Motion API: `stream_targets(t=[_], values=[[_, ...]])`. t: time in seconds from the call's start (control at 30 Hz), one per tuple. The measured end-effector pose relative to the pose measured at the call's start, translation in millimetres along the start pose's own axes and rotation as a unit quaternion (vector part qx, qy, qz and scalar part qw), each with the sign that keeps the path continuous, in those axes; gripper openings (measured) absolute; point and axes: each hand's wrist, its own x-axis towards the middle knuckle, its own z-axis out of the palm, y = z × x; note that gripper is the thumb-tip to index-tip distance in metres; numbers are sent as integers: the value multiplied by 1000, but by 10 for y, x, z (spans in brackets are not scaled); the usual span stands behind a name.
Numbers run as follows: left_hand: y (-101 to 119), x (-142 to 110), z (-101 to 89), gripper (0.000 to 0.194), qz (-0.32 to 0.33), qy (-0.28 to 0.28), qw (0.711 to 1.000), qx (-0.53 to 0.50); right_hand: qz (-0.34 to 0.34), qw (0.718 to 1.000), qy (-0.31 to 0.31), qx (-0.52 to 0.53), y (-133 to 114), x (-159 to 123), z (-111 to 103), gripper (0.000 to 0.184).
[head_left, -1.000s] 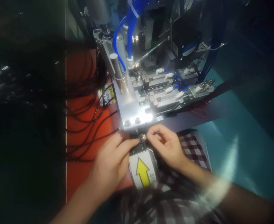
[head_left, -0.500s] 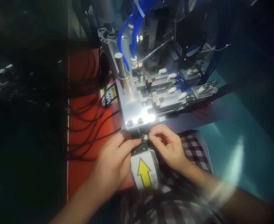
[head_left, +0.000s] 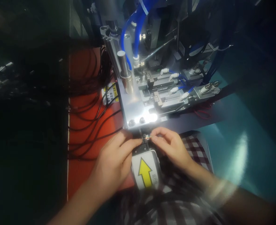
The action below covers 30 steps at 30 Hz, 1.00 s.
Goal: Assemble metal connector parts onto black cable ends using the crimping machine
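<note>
Between my two hands is a small shiny part, thin and pale, too small to name. My left hand pinches at its left end, thumb tip against it and the other fingers curled out of sight. From the other side my right hand pinches its right end between thumb and forefinger. The part lies just over a narrow dark fixture, in front of a bright metal plate. Below the fixture is a white panel with a yellow arrow.
The machine carries blue air hoses, an upright metal post and small air cylinders. Black cables run over the orange-red surface at left, near a warning label. Checked cloth lies below my right hand.
The view has shifted very slightly. Both hands keep their pinch at the small part, with my right hand a touch further right.
</note>
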Motion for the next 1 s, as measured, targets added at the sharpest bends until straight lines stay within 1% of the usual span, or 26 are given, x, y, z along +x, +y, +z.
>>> stream_targets(t=[0.2,0.4,0.5,0.57,0.7,0.77,0.9,1.0], values=[[8,20,-4,28,5,8,1000,2,28,999,-5,41,-12,23,1,19],[0,21,-3,29,5,-1,1000,9,50,996,9,67,-45,54,43,14],[3,17,-9,29,3,-6,1000,9,57,996,-5,63,-60,42,30,12],[7,16,-13,29,1,-5,1000,9,35,999,5,11,-73,11,3,9],[8,15,-11,28,1,2,1000,6,-58,992,67,-90,-79,-46,-40,6],[3,14,-7,28,2,3,1000,4,-83,988,67,-115,-64,-44,-39,6],[-3,19,-5,28,7,4,1000,2,-111,982,55,-145,-26,-4,-16,9],[-1,19,-9,27,7,5,1000,6,-156,970,51,-177,-27,1,-2,10]])
